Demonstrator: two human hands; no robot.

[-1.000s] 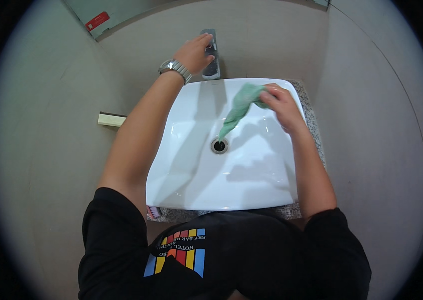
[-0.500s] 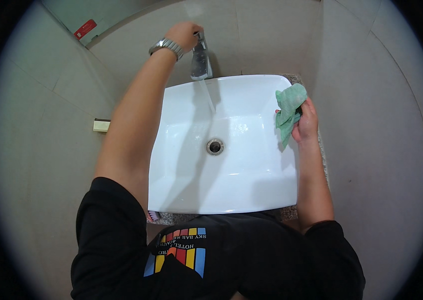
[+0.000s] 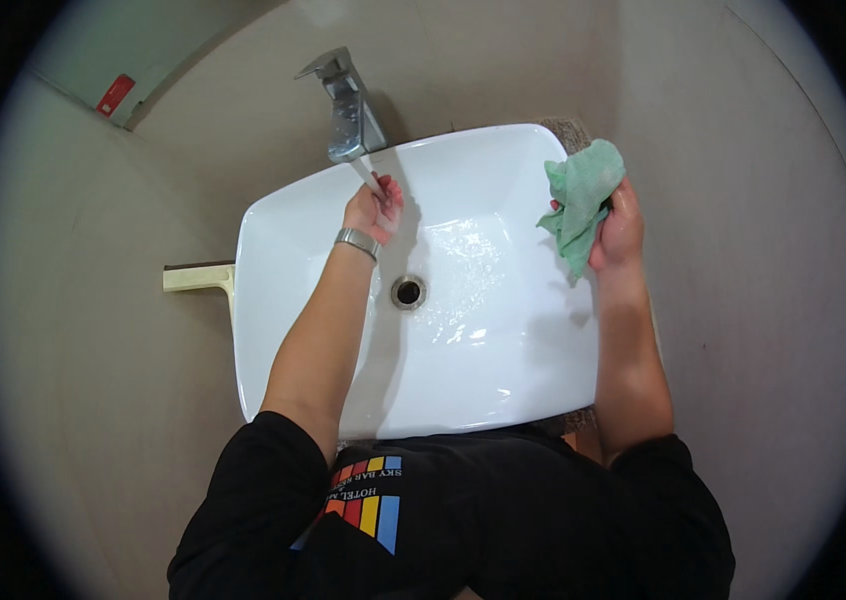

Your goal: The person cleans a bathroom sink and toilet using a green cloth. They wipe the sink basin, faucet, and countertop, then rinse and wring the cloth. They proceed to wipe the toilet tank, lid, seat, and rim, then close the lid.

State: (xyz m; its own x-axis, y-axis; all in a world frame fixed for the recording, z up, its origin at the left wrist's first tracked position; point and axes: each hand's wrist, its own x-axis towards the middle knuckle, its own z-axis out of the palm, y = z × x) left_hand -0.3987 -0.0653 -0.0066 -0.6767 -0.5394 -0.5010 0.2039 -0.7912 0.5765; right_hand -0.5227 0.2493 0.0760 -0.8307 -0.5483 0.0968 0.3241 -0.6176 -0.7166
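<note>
The crumpled mint-green fabric cloth [image 3: 586, 190], its corners hanging loose, is over the right side of the glossy white rectangular ceramic sink [image 3: 288, 300], grasped in the right hand's [image 3: 622, 232] closed grip. The left hand's [image 3: 373, 212] grip is released, fingers loosely curled, touching the clear water stream [image 3: 367, 173] below the silver metal faucet [image 3: 347, 110].

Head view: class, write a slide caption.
Left hand under a running single-lever faucet, right hand holding a green cloth at the white washbasin.
</note>
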